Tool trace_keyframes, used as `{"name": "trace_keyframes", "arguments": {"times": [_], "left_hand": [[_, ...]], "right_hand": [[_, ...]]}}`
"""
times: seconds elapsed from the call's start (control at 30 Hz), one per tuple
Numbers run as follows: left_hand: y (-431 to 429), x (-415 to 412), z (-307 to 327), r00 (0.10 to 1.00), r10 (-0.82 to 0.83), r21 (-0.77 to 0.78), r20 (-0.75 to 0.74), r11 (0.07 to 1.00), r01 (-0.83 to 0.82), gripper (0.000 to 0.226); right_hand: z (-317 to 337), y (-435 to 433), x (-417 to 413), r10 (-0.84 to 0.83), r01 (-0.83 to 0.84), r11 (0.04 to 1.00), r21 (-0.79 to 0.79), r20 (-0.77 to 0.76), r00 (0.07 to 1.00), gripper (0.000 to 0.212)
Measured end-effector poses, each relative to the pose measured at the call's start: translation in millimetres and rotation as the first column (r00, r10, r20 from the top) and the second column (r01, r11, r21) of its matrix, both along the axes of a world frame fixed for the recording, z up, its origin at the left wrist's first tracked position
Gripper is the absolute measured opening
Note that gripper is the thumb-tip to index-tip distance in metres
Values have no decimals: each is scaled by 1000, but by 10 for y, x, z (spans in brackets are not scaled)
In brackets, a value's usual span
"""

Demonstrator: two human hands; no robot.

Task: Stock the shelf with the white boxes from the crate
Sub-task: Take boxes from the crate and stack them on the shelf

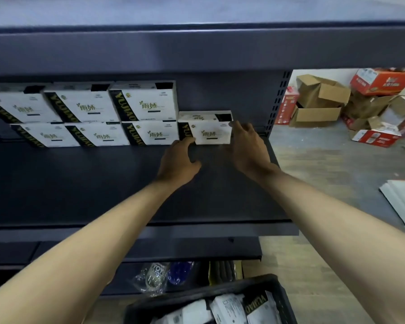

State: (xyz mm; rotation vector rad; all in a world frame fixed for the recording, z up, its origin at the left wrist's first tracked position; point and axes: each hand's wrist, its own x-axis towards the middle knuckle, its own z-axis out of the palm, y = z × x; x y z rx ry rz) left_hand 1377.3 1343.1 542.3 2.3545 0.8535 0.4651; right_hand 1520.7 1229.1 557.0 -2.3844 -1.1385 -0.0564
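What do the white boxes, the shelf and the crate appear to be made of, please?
The white box: printed cardboard, slightly glossy, with folded edges and a flap cutout. The shelf: likely painted metal, matt dark grey, with a slotted upright. The crate: probably moulded black plastic, with a dull sheen on its rim.

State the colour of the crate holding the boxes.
Black. The crate shows best at the bottom of the head view.
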Motion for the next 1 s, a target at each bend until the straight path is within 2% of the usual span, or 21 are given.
{"name": "trace_keyframes", "arguments": {"times": [0.17, 0.33, 0.47, 0.67, 0.73, 0.87, 1.0], "left_hand": [[-312, -155, 123, 1000, -28, 32, -14, 999, 29, 61], [-528, -302, 257, 996, -45, 82, -81, 995, 52, 61], [-778, -540, 209, 966, -71, 347, -248, 925, 157, 58], [-1292, -1268, -248, 940, -103, 450, -325, 857, 250, 47], [-1468, -1538, -481, 914, -140, 428, -381, 850, 309, 46], [-1783, -1990, -981, 865, -181, 290, -468, 893, 344, 44], [-2096, -2310, -1472, 776, -237, 142, -584, 912, 385, 51]], "right_hand": [[113, -366, -68, 48, -48, 998, -49, 4, 999, 56], [183, -599, -207, 17, -17, 998, -61, 6, 1000, 60], [89, -846, -478, 6, -3, 991, -137, 19, 1000, 62], [-396, -1512, -1258, 83, -63, 972, -228, 79, 993, 50], [-586, -1730, -1500, 70, -54, 961, -270, 51, 996, 50], [-1019, -2163, -1940, 1, -31, 929, -369, -82, 997, 52], [-1499, -2580, -2224, -76, -47, 830, -555, -196, 978, 56]]}}
